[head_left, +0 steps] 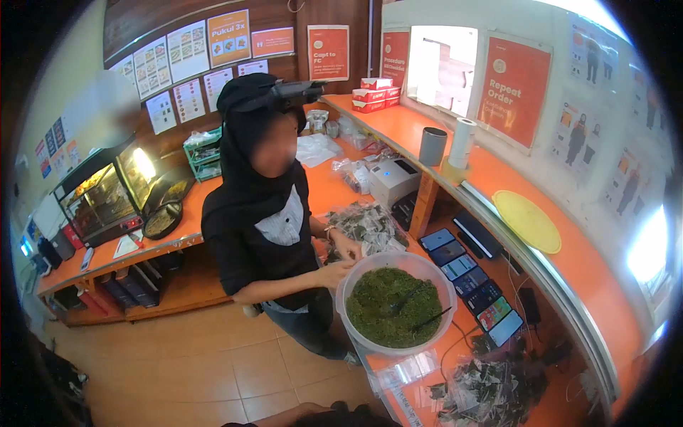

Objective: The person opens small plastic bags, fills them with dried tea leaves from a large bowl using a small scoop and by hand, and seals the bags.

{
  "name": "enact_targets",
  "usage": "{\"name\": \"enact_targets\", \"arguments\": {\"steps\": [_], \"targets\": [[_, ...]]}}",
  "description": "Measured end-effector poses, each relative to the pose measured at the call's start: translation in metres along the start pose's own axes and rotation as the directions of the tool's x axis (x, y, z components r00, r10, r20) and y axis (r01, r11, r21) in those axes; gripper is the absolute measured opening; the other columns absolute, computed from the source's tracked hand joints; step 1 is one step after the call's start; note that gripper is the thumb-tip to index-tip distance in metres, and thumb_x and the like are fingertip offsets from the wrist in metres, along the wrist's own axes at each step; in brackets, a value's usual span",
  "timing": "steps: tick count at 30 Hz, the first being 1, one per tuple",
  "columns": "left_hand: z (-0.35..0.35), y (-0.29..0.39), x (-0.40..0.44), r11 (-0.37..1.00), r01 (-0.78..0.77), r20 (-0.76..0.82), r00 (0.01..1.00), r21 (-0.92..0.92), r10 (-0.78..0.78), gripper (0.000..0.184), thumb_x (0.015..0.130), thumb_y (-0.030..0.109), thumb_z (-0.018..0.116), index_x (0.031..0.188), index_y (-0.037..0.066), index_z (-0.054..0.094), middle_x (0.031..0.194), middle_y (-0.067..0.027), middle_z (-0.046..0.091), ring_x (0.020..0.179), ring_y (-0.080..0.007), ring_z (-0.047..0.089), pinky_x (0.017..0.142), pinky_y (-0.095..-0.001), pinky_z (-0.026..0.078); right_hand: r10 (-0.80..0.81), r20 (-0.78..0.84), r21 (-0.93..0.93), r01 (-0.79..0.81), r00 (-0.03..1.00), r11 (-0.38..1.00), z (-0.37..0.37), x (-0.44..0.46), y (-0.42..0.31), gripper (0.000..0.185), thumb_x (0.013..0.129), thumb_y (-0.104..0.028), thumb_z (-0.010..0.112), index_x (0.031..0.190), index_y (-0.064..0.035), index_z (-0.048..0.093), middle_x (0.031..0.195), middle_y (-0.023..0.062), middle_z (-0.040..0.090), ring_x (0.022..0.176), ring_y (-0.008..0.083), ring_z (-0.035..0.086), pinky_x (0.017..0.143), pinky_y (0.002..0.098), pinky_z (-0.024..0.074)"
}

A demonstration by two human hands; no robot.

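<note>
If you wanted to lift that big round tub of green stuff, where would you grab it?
Probably two-handed, just under the rim of the tub at its left and right sides, coming from the near side. It stands upright, wide and round, with plenty of green mix inside, so a one-sided lift might tip it. A co-worker's hand is close to the far-left rim.

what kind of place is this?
Probably the counter or prep area of a small takeaway food shop: lit food display cabinet, tub of chopped-looking greens, red "Repeat Order" poster.
</note>
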State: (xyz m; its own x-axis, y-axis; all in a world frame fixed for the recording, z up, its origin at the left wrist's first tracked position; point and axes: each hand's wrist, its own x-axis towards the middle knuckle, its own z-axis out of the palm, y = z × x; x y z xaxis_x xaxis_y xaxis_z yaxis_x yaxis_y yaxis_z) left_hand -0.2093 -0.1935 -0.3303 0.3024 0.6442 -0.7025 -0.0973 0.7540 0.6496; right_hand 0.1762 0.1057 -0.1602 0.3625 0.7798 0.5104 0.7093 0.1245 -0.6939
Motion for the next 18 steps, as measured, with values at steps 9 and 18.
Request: {"name": "enact_targets", "arguments": {"steps": [9,18], "targets": [[0.005,0.006,-0.006,0.999,0.051,0.098,0.994,0.017,-0.052,0.067,0.105,0.049,0.033,0.153,0.002,0.032,0.159,-0.012,0.033,0.148,-0.024,0.028,0.122,-0.0354,0.02,0.156,-0.488,-0.088,-0.226,0.859,0.97,-0.081,-0.012,0.126,0.026,0.1,-0.017,0.058,0.084,0.0031,0.061,0.08,0.0073,0.057,0.07,0.0177,0.049,0.064,0.0314,0.0431],[0.016,0.016,-0.017,0.994,0.113,0.128,0.985,-0.005,-0.112,0.068,0.106,0.051,0.031,0.153,0.003,0.034,0.158,-0.0102,0.035,0.147,-0.0225,0.028,0.122,-0.0345,0.019,-0.006,-0.25,0.31,0.086,0.968,0.947,-0.054,-0.001,0.002,0.024,0.101,-0.012,0.054,0.083,0.0024,0.062,0.074,0.0051,0.058,0.067,0.0155,0.051,0.062,0.0286,0.0428]]}}
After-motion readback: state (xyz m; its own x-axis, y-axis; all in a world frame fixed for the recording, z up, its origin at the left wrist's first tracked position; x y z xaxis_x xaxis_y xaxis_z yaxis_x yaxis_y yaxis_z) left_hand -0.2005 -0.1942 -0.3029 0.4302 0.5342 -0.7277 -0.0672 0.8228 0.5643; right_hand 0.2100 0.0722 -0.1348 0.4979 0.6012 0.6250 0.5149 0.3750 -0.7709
